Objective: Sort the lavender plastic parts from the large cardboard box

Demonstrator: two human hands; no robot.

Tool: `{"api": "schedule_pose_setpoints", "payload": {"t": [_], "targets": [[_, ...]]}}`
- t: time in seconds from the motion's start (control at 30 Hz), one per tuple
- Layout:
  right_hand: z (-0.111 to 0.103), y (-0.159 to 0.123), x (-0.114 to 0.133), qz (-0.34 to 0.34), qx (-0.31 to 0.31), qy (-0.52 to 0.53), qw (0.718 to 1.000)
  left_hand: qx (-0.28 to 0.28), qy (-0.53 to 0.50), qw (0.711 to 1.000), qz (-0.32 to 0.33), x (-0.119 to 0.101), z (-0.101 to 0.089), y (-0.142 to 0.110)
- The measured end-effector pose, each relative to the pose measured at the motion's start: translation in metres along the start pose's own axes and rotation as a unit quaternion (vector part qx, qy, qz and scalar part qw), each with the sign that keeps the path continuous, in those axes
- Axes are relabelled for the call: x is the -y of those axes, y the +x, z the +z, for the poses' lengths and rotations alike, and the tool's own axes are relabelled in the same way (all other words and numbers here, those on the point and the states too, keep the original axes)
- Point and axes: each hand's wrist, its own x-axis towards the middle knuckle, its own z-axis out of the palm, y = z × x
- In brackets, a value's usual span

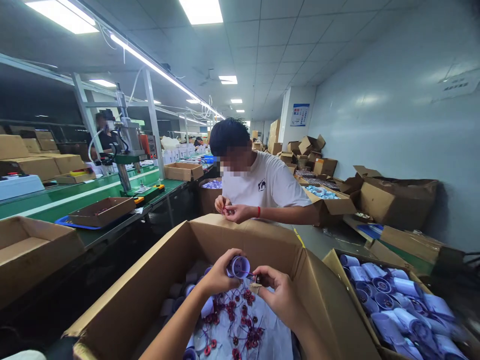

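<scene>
The left hand [222, 274] holds 1 purple cup [240, 267] with its open end turned toward the right hand [275, 287], which pinches a small dark part [257, 278] just beside the rim. Both hands are above a large open cardboard box [123, 280], where red parts with thin wires [245, 320] lie on a pale sheet [275, 325]. Across the box, 1 person [262, 185] in a white T-shirt bends over small red pieces [226, 209]. To the right, another box [333, 260] holds many purple cups [407, 287].
</scene>
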Motion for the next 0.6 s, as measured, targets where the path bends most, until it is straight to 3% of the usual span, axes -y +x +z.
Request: {"api": "schedule_pose_setpoints", "payload": {"t": [0.23,0.43,0.6], "targets": [[-0.002,0.000,0.004,-0.009,-0.006,-0.047,0.999,0.020,-0.015,0.999,-0.026,0.001,-0.005,0.001],[-0.004,0.001,0.005,-0.010,-0.019,-0.085,0.996,0.028,0.038,0.999,-0.017,-0.004,-0.006,0.002],[-0.003,0.000,0.008,-0.018,0.008,-0.107,0.994,0.055,0.053,0.997,-0.017,-0.009,-0.005,0.003]]}}
